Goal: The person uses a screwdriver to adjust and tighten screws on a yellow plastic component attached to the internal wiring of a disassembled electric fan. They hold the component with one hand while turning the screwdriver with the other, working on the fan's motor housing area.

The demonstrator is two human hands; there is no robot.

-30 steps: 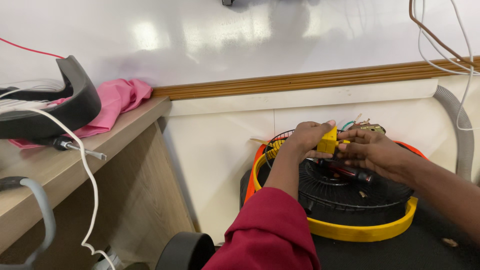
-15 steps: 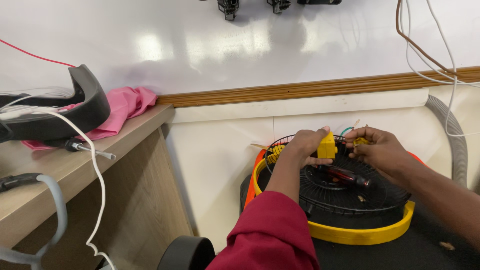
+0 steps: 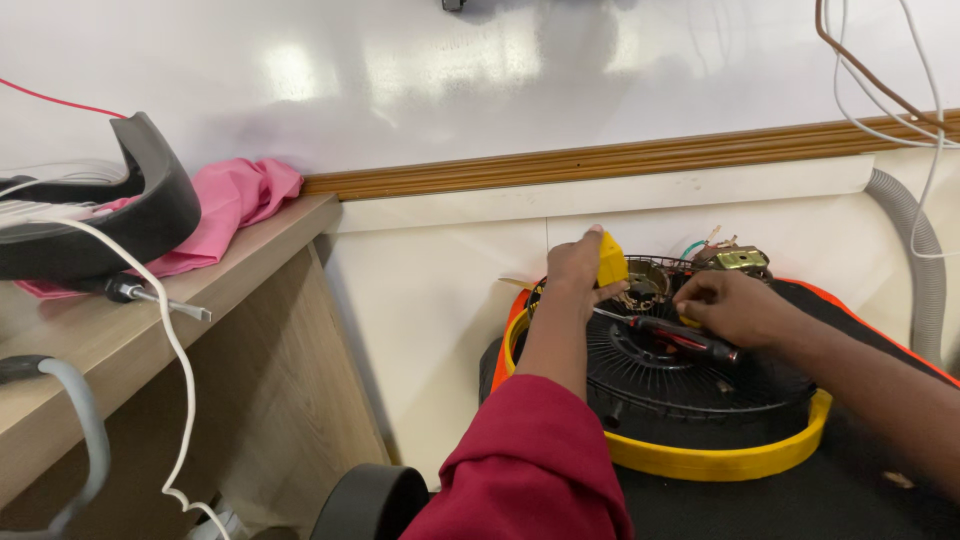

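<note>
Left hand (image 3: 573, 266): grips a yellow part (image 3: 611, 262), centre of frame.
Right hand (image 3: 732, 305): closed on a screwdriver (image 3: 672, 336).
Fan housing (image 3: 700, 395): black grille in yellow ring, lower right.
Shelf (image 3: 110, 340): wooden, left; pink cloth (image 3: 225, 205) on it.
Wall (image 3: 450, 80): white, wooden trim.

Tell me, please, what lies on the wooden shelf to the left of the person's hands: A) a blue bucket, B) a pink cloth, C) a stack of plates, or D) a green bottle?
B: a crumpled pink cloth lies on the wooden shelf against the white wall, behind a curved black part and a screwdriver.
</note>
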